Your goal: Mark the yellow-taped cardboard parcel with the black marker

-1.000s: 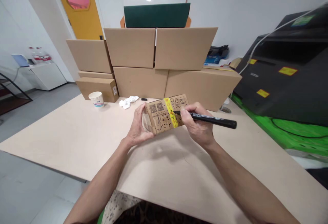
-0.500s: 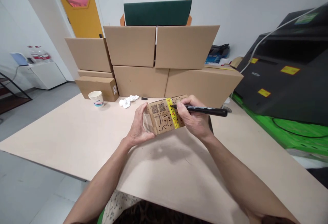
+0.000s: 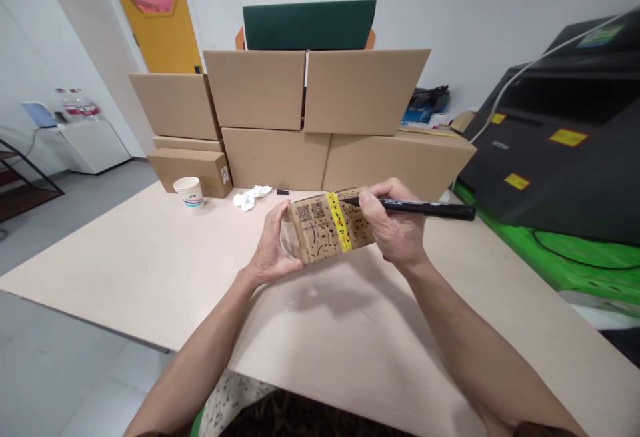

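A pale surface (image 3: 150, 250) is filling most of the view. Large cardboard boxes (image 3: 275, 157) are standing stacked along its far side, with a dark green box (image 3: 307, 25) resting on top of them. A big black machine (image 3: 540, 157) with yellow labels is standing to the right, beside bright green material (image 3: 530, 247).

Nearer the middle, a small cardboard box (image 3: 313, 230) is being held tilted over the surface, its printed face showing square codes, many black marks and a yellow tape strip (image 3: 339, 222) running across it. The left hand (image 3: 270, 244) is clamping its left end, thumb below and fingers above. The right hand (image 3: 397, 224) is gripping a black marker (image 3: 430, 210) at the box's right part, the tip pointing left and lying just beside the yellow strip; whether the tip is touching the cardboard, one cannot tell.

Beyond the left hand, a white paper cup (image 3: 189, 192) is standing upright, crumpled white tissue (image 3: 251, 198) is lying to its right, and a small black cap (image 3: 283, 192) is lying just past the tissue.
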Tool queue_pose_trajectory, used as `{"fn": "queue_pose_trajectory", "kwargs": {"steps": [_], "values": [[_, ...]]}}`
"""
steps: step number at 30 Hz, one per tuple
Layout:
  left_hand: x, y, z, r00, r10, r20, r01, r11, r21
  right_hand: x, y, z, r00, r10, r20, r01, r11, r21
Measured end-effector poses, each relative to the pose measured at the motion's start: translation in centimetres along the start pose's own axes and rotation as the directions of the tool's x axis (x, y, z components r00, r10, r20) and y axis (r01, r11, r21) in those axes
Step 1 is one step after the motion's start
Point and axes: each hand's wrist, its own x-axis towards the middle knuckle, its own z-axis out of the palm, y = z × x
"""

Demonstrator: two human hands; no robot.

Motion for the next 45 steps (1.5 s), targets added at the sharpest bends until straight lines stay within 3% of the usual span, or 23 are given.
{"fn": "queue_pose_trajectory", "kwargs": {"steps": [7,14,20,26,31,37,42,45], "values": [[0.1,0.0,-0.1,1.000,-0.013,-0.006,0.013,1.000,-0.011,-1.0,0.5,-0.6,0.992,0.048,0.117,-0.046,0.999,-0.023],[0.1,-0.1,-0.1,1.000,-0.004,-0.007,0.004,1.000,-0.017,-1.4,0.1,-1.6,1.000,0.025,0.010,-0.024,0.999,-0.026],[0.1,-0.3,-0.1,1.000,-0.009,-0.017,0.009,1.000,-0.003,-2.2,0.3,-1.4,0.989,0.046,0.138,-0.045,0.999,-0.009],[0.1,-0.3,-0.1,1.000,-0.004,-0.023,0.004,1.000,-0.006,-2.4,-0.2,-2.4,0.996,0.035,0.080,-0.036,0.999,0.021],[0.0,-0.6,-0.1,1.000,-0.003,-0.028,0.003,1.000,-0.008,-3.0,0.1,-2.4,0.984,0.054,0.170,-0.061,0.998,0.034],[0.0,-0.6,-0.1,1.000,-0.005,-0.030,0.005,1.000,-0.003,-3.5,0.3,-3.1,0.992,0.047,0.121,-0.051,0.998,0.025],[0.0,-0.5,-0.2,0.999,-0.030,-0.027,0.030,0.999,-0.014,-4.3,0.0,-3.2,0.970,0.048,0.239,-0.049,0.999,0.000],[0.1,-0.4,-0.2,0.999,-0.029,-0.031,0.028,1.000,-0.012,-4.3,-0.3,-3.2,0.981,0.037,0.191,-0.039,0.999,0.007]]}}
